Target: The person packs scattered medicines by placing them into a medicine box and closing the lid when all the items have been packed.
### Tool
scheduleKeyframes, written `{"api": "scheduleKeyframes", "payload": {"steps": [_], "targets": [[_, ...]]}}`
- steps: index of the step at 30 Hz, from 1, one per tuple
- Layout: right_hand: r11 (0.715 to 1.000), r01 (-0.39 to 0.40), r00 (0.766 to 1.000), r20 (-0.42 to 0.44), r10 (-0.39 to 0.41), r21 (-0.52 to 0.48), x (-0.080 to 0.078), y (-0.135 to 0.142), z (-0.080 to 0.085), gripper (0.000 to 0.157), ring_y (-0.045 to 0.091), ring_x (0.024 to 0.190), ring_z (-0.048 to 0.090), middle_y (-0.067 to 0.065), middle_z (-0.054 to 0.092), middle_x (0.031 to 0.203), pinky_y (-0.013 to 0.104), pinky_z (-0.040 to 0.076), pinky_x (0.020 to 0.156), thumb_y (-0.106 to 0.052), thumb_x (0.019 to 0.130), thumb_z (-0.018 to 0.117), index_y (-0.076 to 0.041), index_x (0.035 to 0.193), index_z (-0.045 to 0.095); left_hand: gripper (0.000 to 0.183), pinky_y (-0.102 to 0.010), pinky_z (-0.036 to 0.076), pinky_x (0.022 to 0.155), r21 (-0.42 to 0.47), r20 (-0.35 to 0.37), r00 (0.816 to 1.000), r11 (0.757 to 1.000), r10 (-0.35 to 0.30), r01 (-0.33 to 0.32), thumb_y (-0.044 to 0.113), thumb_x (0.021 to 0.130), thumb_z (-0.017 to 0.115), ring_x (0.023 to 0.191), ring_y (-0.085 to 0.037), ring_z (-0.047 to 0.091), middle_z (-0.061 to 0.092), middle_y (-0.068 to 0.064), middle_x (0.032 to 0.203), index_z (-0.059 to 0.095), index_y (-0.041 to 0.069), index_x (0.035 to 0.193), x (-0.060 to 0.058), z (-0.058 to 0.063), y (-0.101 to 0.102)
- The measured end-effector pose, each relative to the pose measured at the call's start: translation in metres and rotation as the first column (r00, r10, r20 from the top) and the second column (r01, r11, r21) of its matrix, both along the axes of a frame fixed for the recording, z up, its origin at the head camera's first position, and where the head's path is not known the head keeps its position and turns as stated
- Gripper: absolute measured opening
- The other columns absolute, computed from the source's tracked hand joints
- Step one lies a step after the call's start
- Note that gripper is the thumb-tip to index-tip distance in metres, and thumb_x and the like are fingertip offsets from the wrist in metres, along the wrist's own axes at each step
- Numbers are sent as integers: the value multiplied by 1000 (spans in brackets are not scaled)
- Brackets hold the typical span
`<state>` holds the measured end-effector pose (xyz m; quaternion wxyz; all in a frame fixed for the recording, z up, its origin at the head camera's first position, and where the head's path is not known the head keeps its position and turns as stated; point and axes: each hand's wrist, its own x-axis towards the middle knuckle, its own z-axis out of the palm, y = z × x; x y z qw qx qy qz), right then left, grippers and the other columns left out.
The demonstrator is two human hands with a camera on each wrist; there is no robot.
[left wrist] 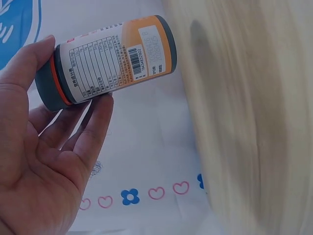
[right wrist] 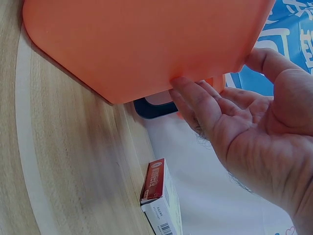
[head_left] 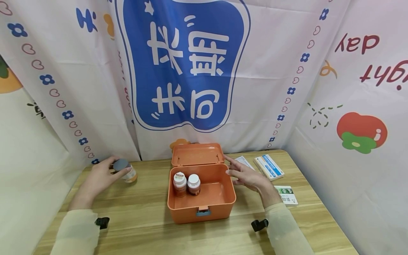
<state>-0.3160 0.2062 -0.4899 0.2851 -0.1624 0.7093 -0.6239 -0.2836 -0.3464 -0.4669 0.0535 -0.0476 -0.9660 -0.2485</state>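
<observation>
In the head view, my left hand [head_left: 103, 177] holds a supplement bottle [head_left: 130, 175] near its dark grey cap, at the table's left. The left wrist view shows the bottle's [left wrist: 117, 58] white and orange label, its base apart from the table. An orange lidded box [head_left: 201, 214] stands with its lid [head_left: 197, 156] raised at the back. Inside, on the left, are two white-capped bottles [head_left: 180, 181] [head_left: 193, 182]. My right hand [head_left: 247, 177] touches the box's right wall near the back corner, its fingers extended; the right wrist view shows fingertips against the orange wall [right wrist: 146, 44].
To the right of the box lie a blue and white medicine carton [head_left: 268, 167], a green and white carton [head_left: 287, 194] and a white packet [head_left: 244, 162] partly behind my right hand. A printed curtain [head_left: 255, 117] hangs along the table's back edge.
</observation>
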Motion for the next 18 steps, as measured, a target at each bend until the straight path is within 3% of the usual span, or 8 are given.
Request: {"api": "scheduleKeyframes", "payload": {"steps": [18], "targets": [[1000,-9,1000,3,10,-11,0,-1,0,75,43,151,47,19,34,170,49,57,110,-21,111,54,-35,170,10,86,-65,56,101,7,17,999,999,-35,35,69,96,63,127,-51,63,58,-29,146,49,5,152,-3,15,34]]}}
